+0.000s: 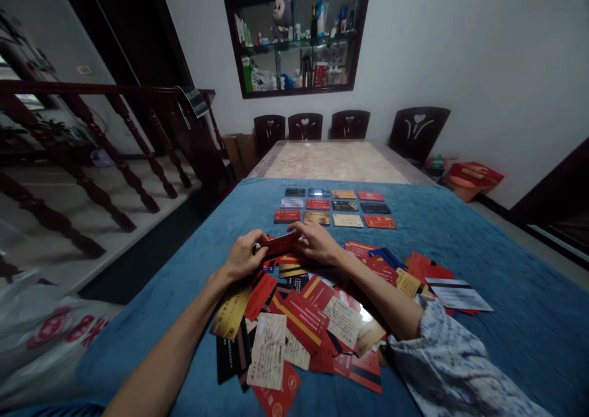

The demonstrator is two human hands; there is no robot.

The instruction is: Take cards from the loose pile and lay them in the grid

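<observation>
Between my two hands is a red card [281, 243], tilted up above the far edge of a loose pile. My left hand [245, 254] pinches its left end, and my right hand [315, 241] closes on its right end. Below and around my wrists lies the scattered pile of red, gold, black and white cards [306, 319], overlapping at many angles. Beyond my hands, several cards [317, 205] lie flat in three rows on the blue cloth [202, 221]. My right forearm passes over part of the pile and hides some cards.
A bare marble-patterned tabletop [329, 159] extends past the cloth, with dark chairs [305, 126] behind it. A white plastic bag [50, 337] sits at the lower left, beside a wooden railing [115, 119]. A red bag [476, 173] stands at the right.
</observation>
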